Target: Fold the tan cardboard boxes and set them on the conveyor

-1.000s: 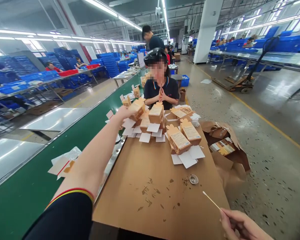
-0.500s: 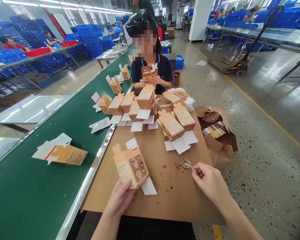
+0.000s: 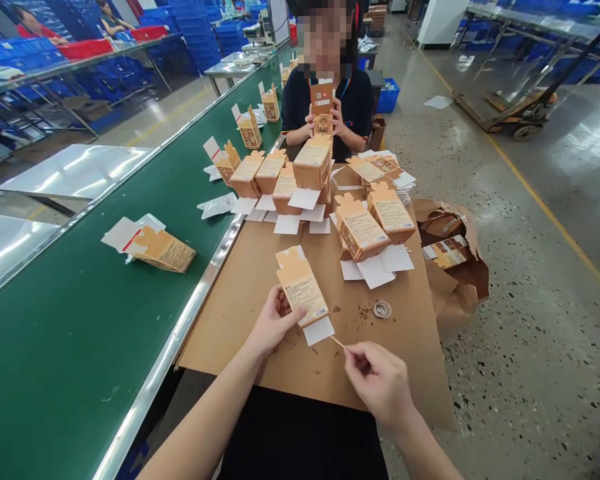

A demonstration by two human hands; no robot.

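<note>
My left hand (image 3: 280, 320) is closed around a tan printed carton (image 3: 304, 290), its thumb across the text panel. A white end flap (image 3: 319, 331) sticks out from the carton's near end. Between thumb and fingers, my right hand (image 3: 377, 373) pinches a thin wooden stick (image 3: 337, 341). The stick's far tip is at or just beside the white flap; I cannot tell whether they touch. Farther right on the brown cardboard sheet (image 3: 230, 333) sits a small clear cup (image 3: 381, 309), with dark specks scattered beside it.
Several cartons (image 3: 307, 157) are piled at the far side, with more (image 3: 363, 230) at right. A green conveyor belt (image 3: 80, 320) with a metal edge runs along the left, carrying cartons and silvery pouches. A co-worker (image 3: 350, 107) holds a carton opposite. A paper sack (image 3: 460, 280) stands at right.
My right hand has brought the stick from the cup leftward and nearer me to the carton's flap. My left hand has turned the carton so its text panel faces up. The view has tilted down.
</note>
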